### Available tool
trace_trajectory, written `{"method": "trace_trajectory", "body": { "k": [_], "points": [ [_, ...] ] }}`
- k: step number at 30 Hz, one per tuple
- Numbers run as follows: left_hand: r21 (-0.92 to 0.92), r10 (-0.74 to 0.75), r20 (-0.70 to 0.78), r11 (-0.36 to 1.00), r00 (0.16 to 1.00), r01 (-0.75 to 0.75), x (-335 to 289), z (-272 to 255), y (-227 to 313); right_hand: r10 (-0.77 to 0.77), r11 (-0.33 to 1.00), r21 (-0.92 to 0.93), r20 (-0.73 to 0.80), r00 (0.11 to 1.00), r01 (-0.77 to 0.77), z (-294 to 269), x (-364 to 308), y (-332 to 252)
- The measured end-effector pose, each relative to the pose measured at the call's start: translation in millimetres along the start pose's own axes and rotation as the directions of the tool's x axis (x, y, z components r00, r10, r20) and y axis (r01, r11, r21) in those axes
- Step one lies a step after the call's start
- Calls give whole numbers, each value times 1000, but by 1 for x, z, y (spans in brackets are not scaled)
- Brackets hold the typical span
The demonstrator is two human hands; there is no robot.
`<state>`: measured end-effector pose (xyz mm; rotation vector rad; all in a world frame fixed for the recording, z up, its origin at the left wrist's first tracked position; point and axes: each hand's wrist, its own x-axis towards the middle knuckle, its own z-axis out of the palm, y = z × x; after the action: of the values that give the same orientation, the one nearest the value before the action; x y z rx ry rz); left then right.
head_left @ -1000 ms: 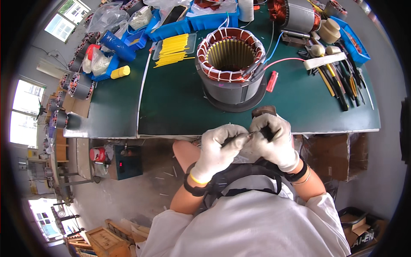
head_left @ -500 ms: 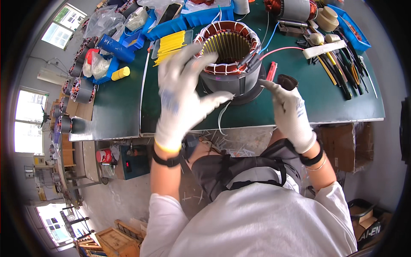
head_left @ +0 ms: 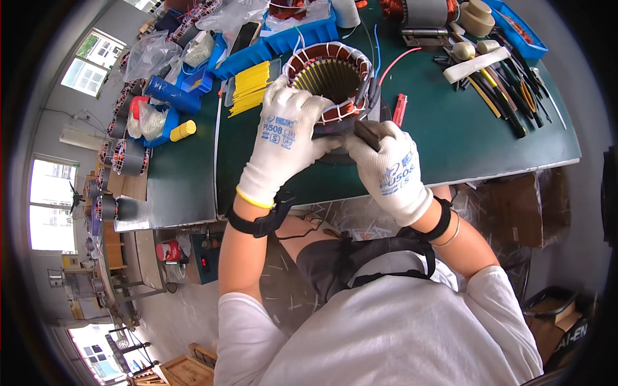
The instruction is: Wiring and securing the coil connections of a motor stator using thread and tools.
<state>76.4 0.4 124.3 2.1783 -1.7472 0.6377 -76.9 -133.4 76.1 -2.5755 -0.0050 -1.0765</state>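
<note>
A motor stator (head_left: 329,77) stands upright on the green bench, its copper windings bound with white lacing around the top rim. My left hand (head_left: 283,135) grips its left side, fingers curled over the rim and thumb across the front. In my right hand (head_left: 389,161), closed at the stator's front right, is a dark brown, flat block-like tool (head_left: 368,134). Its lower end is hidden by the fingers. Dark-sleeved leads rise at the rim's right, with a blue wire (head_left: 377,48) and a pink wire (head_left: 398,59) running from them.
A red utility knife (head_left: 400,109) lies right of the stator. Farther right are hammers, pliers and a white bar (head_left: 476,65). Yellow strips (head_left: 250,87) lie left of the stator, with blue bins (head_left: 244,61) behind. More stators (head_left: 129,157) line the left side.
Both hands have come in to the stator. My left hand, spread above it before, now grips its side. My right hand has moved left with the brown tool to the front.
</note>
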Motion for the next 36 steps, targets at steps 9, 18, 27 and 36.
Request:
{"method": "trace_trajectory", "body": {
  "k": [9, 18, 27, 36],
  "points": [
    [-193, 15, 614, 972, 789, 131, 44, -36, -18, 198, 877, 410, 167, 966, -251, -19, 25, 9],
    [301, -51, -33, 952, 998, 59, -8, -54, 44, 85, 841, 539, -228, 970, 53, -53, 29, -2],
    [-456, 189, -118, 862, 975, -222, -54, 6, 82, -23, -477, 637, 680, 733, -605, -80, -54, -12],
    [-414, -296, 169, 844, 940, 340, -161, 21, 95, 413, -209, 472, 837, 361, -856, -95, -111, 65]
  ]
}}
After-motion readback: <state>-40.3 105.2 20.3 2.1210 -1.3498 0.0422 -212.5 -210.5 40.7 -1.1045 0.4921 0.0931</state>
